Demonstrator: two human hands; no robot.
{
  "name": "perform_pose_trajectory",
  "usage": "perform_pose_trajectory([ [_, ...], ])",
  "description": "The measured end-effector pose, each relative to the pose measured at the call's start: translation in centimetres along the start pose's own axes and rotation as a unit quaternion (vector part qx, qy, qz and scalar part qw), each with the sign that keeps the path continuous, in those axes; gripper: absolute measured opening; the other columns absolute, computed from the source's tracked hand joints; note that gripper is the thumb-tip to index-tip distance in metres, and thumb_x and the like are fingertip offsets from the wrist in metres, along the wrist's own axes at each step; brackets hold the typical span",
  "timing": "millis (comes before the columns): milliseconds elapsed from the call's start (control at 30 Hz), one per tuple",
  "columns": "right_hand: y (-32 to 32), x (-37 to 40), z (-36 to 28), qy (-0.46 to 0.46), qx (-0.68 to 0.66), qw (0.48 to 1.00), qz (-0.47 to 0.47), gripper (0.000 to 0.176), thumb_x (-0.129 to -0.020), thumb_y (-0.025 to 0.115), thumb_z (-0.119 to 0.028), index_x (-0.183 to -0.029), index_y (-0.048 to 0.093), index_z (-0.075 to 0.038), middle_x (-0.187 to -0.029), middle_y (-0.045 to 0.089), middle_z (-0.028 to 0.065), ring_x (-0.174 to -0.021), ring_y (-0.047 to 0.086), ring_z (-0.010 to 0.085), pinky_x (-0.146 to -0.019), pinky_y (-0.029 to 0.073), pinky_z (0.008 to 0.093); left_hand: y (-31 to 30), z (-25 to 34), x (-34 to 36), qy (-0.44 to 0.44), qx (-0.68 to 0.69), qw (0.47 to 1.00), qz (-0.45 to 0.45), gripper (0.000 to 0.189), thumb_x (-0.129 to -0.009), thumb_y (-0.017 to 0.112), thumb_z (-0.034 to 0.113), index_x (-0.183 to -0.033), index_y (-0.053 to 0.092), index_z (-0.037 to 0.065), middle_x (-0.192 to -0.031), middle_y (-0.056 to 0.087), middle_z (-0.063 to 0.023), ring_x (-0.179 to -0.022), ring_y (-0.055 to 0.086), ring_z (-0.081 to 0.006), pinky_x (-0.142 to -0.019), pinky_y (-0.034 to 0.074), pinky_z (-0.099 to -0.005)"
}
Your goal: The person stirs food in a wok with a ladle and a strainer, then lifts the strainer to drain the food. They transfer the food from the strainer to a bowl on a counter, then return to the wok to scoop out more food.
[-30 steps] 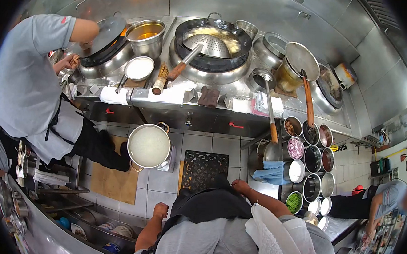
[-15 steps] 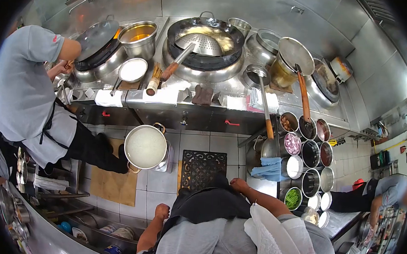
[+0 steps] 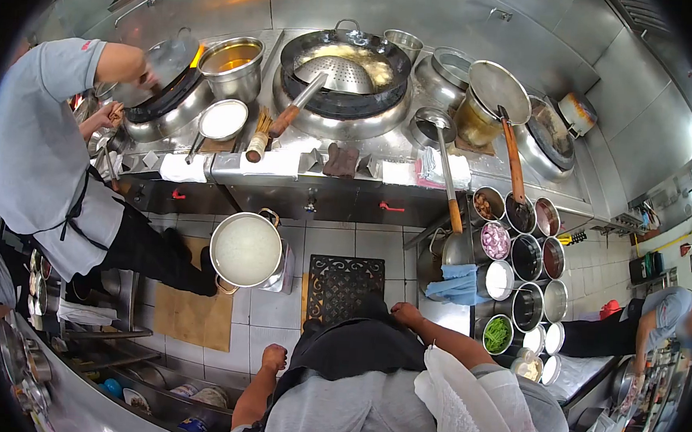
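Note:
My left hand [image 3: 274, 357] hangs low beside my body in a loose fist, with nothing seen in it. At the front of my black apron [image 3: 365, 347], my right hand [image 3: 406, 312] is also curled closed and holds nothing visible. Ahead on the range, a large wok [image 3: 300, 47] holds bubbling oil. A perforated strainer [image 3: 346, 73] rests across it, its wooden handle pointing toward me. Both hands are well apart from the wok. A pot of whitish liquid [image 3: 246, 249] stands low on the left, forward of my left hand.
On the left a co-worker [image 3: 54, 139] works at another wok [image 3: 161, 107]. To my right stand several steel containers, including chopped greens [image 3: 498, 334] and cut onion [image 3: 495, 240]. A ladle [image 3: 448, 171] juts over the range edge. Another person [image 3: 659, 322] bends at far right.
The co-worker on the left has stretched an arm out over their wok, and that hand is blurred. My view has shifted slightly. My hands stay where they were.

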State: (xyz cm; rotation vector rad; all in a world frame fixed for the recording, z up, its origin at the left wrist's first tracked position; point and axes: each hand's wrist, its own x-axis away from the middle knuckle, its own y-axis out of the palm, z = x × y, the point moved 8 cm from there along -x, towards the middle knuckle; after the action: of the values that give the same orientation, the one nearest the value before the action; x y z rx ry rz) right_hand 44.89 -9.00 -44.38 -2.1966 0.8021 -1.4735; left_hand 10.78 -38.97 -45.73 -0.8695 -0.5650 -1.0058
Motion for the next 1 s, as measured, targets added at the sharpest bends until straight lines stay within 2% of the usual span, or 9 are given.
perform_pose_trajectory([
  [167, 0.7, -1.5, 0.9, -0.034, 0.018, 0.999, 0.023, 0.03, -0.085, 0.061, -0.028, -0.11, 0.071, -0.014, -0.104, 0.073, 0.0112, -0.078, 0.072, 0.0287, -0.072, 0.059, 0.0407, 0.6, 0.9, 0.6, 0.152, -0.162, 0.974, -0.034, 0.011, -0.084, 0.063, 0.013, -0.076, 0.067, 0.006, -0.067, 0.066, -0.0093, -0.052, 0.064, -0.0214, -0.046, 0.053, -0.0352],
  [267, 0.1, -0.4, 0.4, -0.004, -0.01, 1.0, 0.012, 0.031, -0.085, 0.061, -0.03, -0.109, 0.072, -0.014, -0.104, 0.073, 0.0115, -0.08, 0.072, 0.0291, -0.076, 0.058, 0.0411, 1.4, 2.5, 1.7, 0.405, -0.359, 0.839, 0.063, 0.011, -0.083, 0.064, 0.013, -0.079, 0.072, 0.007, -0.07, 0.07, -0.0072, -0.055, 0.067, -0.0199, -0.053, 0.056, -0.0332],
  [367, 0.1, 0.0, 0.8, 0.051, -0.049, 0.997, -0.008, 0.037, -0.081, 0.071, -0.037, -0.11, 0.074, -0.014, -0.108, 0.074, 0.0106, -0.1, 0.07, 0.0277, -0.089, 0.054, 0.0375, 1.2, 0.6, 0.0, 0.262, -0.285, 0.922, 0.014, 0.01, -0.081, 0.064, 0.012, -0.079, 0.073, 0.009, -0.073, 0.071, -0.0064, -0.063, 0.07, -0.0217, -0.061, 0.058, -0.0341],
  [467, 0.8, -1.9, 1.5, -0.047, 0.014, 0.999, 0.023, 0.037, -0.081, 0.071, -0.038, -0.11, 0.074, -0.015, -0.109, 0.074, 0.0114, -0.102, 0.07, 0.0284, -0.092, 0.053, 0.0378, 0.9, 0.3, -0.5, 0.119, -0.274, 0.954, -0.031, 0.008, -0.077, 0.066, 0.011, -0.079, 0.073, 0.01, -0.076, 0.072, -0.0072, -0.07, 0.071, -0.024, -0.066, 0.058, -0.0363],
  [567, -0.2, 0.1, 0.1, 0.015, 0.005, 1.0, 0.009, 0.037, -0.081, 0.071, -0.038, -0.11, 0.075, -0.016, -0.11, 0.073, 0.0114, -0.104, 0.07, 0.0285, -0.092, 0.053, 0.0382, 0.0, 0.5, -0.4, 0.021, -0.216, 0.976, -0.027, 0.008, -0.072, 0.07, 0.01, -0.079, 0.073, 0.012, -0.079, 0.073, -0.0067, -0.076, 0.071, -0.0243, -0.07, 0.058, -0.0372],
  [600, -0.2, 0.0, 0.1, 0.01, 0.009, 1.0, 0.011, 0.037, -0.08, 0.071, -0.038, -0.11, 0.075, -0.016, -0.11, 0.073, 0.0112, -0.104, 0.07, 0.0285, -0.092, 0.053, 0.0382, 1.5, 2.2, -0.7, 0.358, -0.426, 0.831, -0.01, 0.008, -0.07, 0.074, 0.011, -0.078, 0.072, 0.012, -0.079, 0.073, -0.0049, -0.074, 0.071, -0.021, -0.07, 0.059, -0.0366],
  [833, 0.3, -0.5, -0.1, 0.002, 0.011, 1.0, 0.013, 0.035, -0.081, 0.067, -0.035, -0.11, 0.073, -0.016, -0.109, 0.073, 0.0111, -0.099, 0.07, 0.0286, -0.088, 0.055, 0.0398, 0.1, -0.6, -1.6, 0.137, -0.158, 0.977, -0.029, 0.006, -0.075, 0.071, 0.011, -0.078, 0.069, 0.008, -0.073, 0.07, -0.0074, -0.063, 0.067, -0.0221, -0.058, 0.056, -0.0382],
  [933, 0.3, -0.3, -0.4, 0.012, 0.002, 1.0, -0.005, 0.032, -0.084, 0.063, -0.032, -0.11, 0.071, -0.015, -0.106, 0.073, 0.0108, -0.084, 0.072, 0.027, -0.075, 0.058, 0.0395, -0.4, -0.2, 0.7, 0.009, -0.047, 0.998, -0.029, 0.009, -0.082, 0.064, 0.011, -0.077, 0.066, 0.004, -0.067, 0.065, -0.0098, -0.053, 0.063, -0.0218, -0.047, 0.053, -0.0382],
  [1000, 0.5, -0.4, -0.4, 0.006, 0.002, 1.0, -0.01, 0.031, -0.085, 0.062, -0.031, -0.11, 0.071, -0.015, -0.103, 0.073, 0.0106, -0.074, 0.071, 0.0255, -0.066, 0.058, 0.0385, -0.3, -0.4, 1.1, 0.006, -0.039, 0.999, -0.027, 0.014, -0.086, 0.06, 0.011, -0.076, 0.064, 0.003, -0.065, 0.063, -0.0109, -0.05, 0.061, -0.022, -0.043, 0.051, -0.0382],
])
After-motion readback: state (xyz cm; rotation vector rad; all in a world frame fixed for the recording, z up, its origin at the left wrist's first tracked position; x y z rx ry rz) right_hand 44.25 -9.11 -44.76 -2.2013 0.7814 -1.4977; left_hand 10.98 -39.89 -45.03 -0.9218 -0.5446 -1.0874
